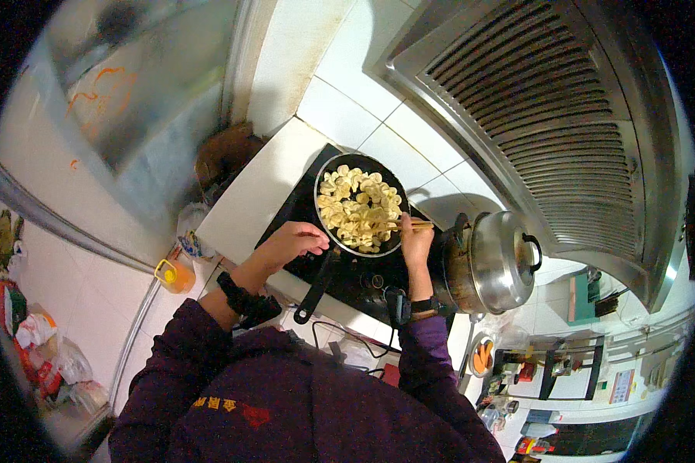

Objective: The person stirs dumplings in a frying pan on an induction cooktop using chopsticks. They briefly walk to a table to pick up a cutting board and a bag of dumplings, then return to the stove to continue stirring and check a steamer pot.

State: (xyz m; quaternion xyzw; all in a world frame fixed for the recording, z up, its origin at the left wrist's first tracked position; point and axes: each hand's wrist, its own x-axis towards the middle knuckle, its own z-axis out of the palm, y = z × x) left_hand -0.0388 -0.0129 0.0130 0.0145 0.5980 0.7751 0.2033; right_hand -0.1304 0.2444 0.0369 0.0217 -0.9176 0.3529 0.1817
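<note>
My right hand [416, 242] grips a pair of wooden chopsticks [395, 224]. Their tips reach into pale yellow, round slices of food [359, 199] spread over a black frying pan [398, 180]. The pan rests on a black cooktop [292, 217], its black handle [315, 289] pointing toward me. Beside the pan's near left rim hovers my left hand [289, 247], fingers loosely curled and partly apart, with nothing visible in it. It is off the handle.
A lidded metal pot [501, 260] stands close right of my right hand. The range hood [533, 116] overhangs at upper right. A black cable [347, 348] hangs below the counter edge. A jug of orange liquid [176, 276] is at left; an orange-filled plate [482, 356] is at right.
</note>
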